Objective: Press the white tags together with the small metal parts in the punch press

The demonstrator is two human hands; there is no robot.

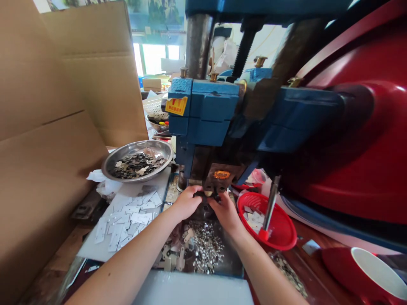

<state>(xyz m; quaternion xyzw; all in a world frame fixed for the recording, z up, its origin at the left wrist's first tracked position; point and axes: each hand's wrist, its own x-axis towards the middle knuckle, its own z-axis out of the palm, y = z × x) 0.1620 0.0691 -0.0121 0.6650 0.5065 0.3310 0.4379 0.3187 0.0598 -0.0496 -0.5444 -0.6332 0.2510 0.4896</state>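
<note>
Both hands are at the die area under the head of a blue press point(211, 101). My left hand point(188, 203) reaches in from the left, its fingers closed near the tool; whatever they hold is too small to make out. On the right side of the die, my right hand point(226, 210) has its fingertips bent together against the tool, and their contents are hidden. Between the two hands a small pale round piece point(208, 193) shows below the dark metal block point(221, 174). Small shiny metal parts point(207, 248) and flat metal plates point(173, 254) lie below my wrists.
A steel bowl point(110, 163) of flat metal parts stands left, behind white plates point(127, 220) on a pale board. To the right are a red basket point(288, 231), a lever point(271, 203) and a large red wheel point(359, 127). Cardboard point(92, 84) rises at the left.
</note>
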